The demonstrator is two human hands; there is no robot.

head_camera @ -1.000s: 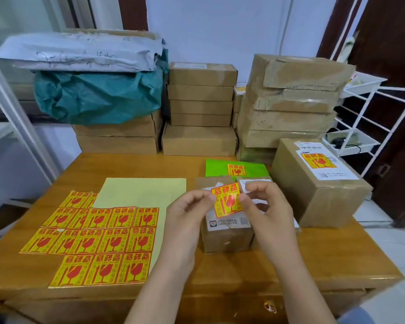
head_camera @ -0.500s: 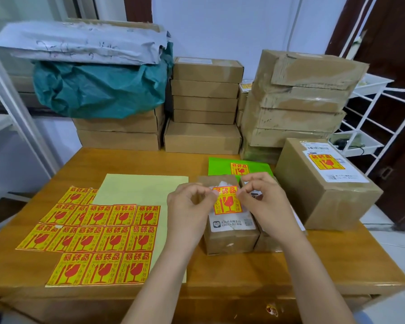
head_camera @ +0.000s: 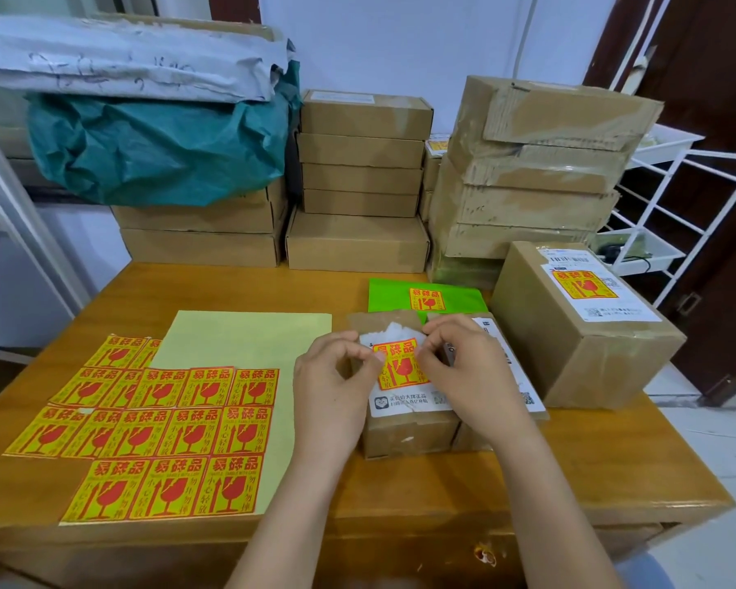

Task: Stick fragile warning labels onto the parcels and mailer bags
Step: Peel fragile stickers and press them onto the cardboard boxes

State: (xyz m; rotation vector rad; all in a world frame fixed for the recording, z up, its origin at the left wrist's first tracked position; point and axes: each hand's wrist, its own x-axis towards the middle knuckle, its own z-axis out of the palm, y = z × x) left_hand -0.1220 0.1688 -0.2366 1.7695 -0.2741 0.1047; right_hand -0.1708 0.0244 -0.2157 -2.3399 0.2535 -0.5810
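On the wooden table (head_camera: pixel 527 495), seen from my head camera, a small cardboard parcel (head_camera: pixel 404 433) sits right in front of me, and I hold one yellow-and-red fragile label (head_camera: pixel 400 364) over its white shipping label (head_camera: pixel 404 403). My left hand (head_camera: pixel 332 391) pinches the label's left edge between curled fingers and thumb, while my right hand (head_camera: pixel 472 371) pinches its right edge the same way. To my left lies a pale yellow backing sheet (head_camera: pixel 247 354) with rows of unused fragile stickers (head_camera: pixel 162 423). Behind the parcel is a green mailer bag (head_camera: pixel 464 297) already labelled, and to the right a larger box (head_camera: pixel 570 354), also labelled. Stacked cartons (head_camera: pixel 358 244) line the table's far edge.
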